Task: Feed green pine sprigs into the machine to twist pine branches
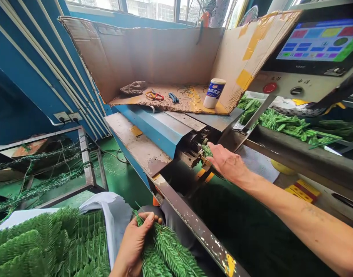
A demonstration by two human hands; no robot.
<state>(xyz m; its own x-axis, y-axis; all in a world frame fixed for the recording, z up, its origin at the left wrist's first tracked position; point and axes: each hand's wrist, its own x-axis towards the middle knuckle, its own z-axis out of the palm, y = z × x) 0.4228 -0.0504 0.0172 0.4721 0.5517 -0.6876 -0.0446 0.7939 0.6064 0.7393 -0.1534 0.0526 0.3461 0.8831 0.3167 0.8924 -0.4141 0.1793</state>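
The grip of the left hand (pixel 136 240), at the lower middle of the frame, is closed around a bunch of green needle sprigs (pixel 173 248), thumb on the thin stem ends, with the bushy tips fanning out toward the bottom edge. The right hand (pixel 231 163), right of center, reaches to the working head of a blue machine (pixel 164 130). A small green sprig (pixel 206 150) shows at its fingertips; the fingers hide the contact, so I cannot tell whether that grip is pinching it.

Just beside the left hand, in the lower left corner, a white liner (pixel 115 213) borders a heap of more green sprigs (pixel 43 246), packed in layers with a row of bare stems showing.

On top of the machine, at upper center, sits a cut-away cardboard box (pixel 170 50). In it, from left to right, lie a crumpled grey cloth (pixel 133 88), red-handled pliers (pixel 154 95), a blue tool (pixel 173 98) and loose wire bits (pixel 189 91), and a lidded blue-and-white can (pixel 214 93) stands upright near the right wall.

At the right of the frame, more green branches (pixel 286 123) lie behind a dark metal trough (pixel 294 150). A yellow-and-red box (pixel 302 191) lies below the trough; its contents cannot be seen.
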